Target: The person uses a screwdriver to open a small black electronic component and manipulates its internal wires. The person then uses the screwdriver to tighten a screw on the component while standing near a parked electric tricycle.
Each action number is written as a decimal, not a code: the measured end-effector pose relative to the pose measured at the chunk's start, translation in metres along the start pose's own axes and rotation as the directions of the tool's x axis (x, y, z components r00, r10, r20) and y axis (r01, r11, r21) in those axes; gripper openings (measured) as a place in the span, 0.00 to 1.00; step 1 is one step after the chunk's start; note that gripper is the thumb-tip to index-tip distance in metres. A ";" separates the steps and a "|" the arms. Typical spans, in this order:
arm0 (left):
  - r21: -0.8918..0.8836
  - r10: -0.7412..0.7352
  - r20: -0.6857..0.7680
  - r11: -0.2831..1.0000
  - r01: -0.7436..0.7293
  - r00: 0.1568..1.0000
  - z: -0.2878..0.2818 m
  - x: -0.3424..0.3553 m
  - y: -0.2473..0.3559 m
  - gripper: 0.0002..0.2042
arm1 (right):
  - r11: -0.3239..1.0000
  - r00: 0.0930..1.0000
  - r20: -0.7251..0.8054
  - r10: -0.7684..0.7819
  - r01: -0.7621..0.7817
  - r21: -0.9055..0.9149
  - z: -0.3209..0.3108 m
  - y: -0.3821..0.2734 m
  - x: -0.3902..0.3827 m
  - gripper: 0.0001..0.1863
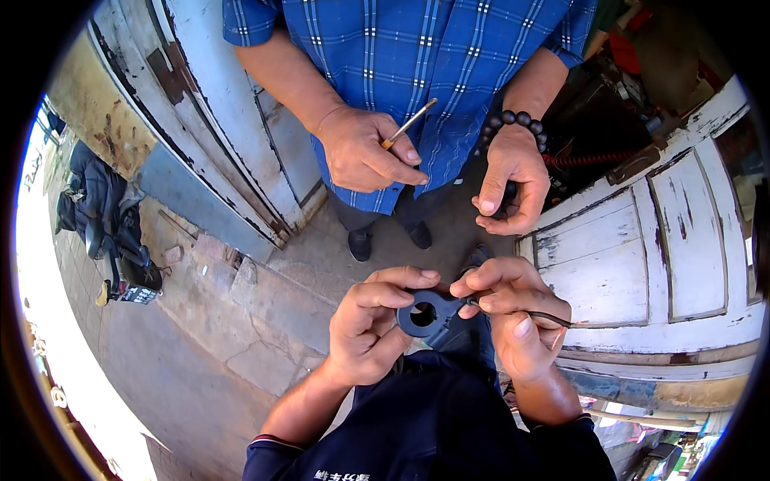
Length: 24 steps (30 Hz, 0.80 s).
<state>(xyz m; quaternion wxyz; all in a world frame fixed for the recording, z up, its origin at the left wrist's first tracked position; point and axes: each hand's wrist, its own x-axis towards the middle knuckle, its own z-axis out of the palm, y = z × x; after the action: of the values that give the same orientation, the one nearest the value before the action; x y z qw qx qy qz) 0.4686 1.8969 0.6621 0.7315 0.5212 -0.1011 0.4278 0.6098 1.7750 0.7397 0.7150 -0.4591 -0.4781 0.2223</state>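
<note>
My left hand grips the left side of a black plastic ring-shaped part with a round hole through it. On its right, my right hand pinches the part's narrow end, where a black cable runs off rightward; thin red wire shows at the cable's far end. Above my hands, another person in a blue plaid shirt stands facing me. One hand of theirs holds a thin metal tool; their other hand is curled around a small dark object, partly hidden.
A weathered white wooden door stands at the right, another paneled door at upper left. A dark scooter or cart is parked at far left. Below is concrete pavement; dark clutter shows in the doorway at upper right.
</note>
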 end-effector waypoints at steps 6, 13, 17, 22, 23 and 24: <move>0.006 0.056 -0.006 0.998 -0.056 0.998 -0.001 -0.002 -0.001 0.22 | 0.998 0.996 0.057 -0.063 0.062 0.014 0.003 -0.003 0.004 0.22; -0.026 0.058 -0.005 0.998 -0.058 0.998 0.002 0.001 0.000 0.21 | 0.996 0.993 0.071 -0.095 0.095 0.005 0.003 -0.007 0.005 0.21; -0.005 0.072 0.015 0.997 -0.072 0.997 0.001 0.004 0.001 0.21 | 0.993 0.990 0.094 -0.109 0.113 -0.031 0.001 -0.008 0.006 0.21; -0.015 0.075 0.023 0.997 -0.074 0.997 0.001 0.003 0.002 0.21 | 0.993 0.990 0.098 -0.105 0.109 -0.034 0.002 -0.009 0.005 0.21; 0.001 0.076 0.024 0.997 -0.076 0.997 0.001 0.003 0.002 0.21 | 0.994 0.989 0.103 -0.104 0.108 -0.035 0.001 -0.009 0.005 0.21; -0.005 0.075 0.024 0.997 -0.075 0.997 0.001 0.002 0.002 0.21 | 0.994 0.989 0.107 -0.103 0.107 -0.036 0.001 -0.009 0.004 0.21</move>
<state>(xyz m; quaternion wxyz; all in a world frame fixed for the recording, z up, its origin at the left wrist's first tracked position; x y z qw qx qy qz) 0.4686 1.8972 0.6654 0.7148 0.5205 -0.1305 0.4485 0.6099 1.7742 0.7501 0.6897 -0.4357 -0.5432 0.1983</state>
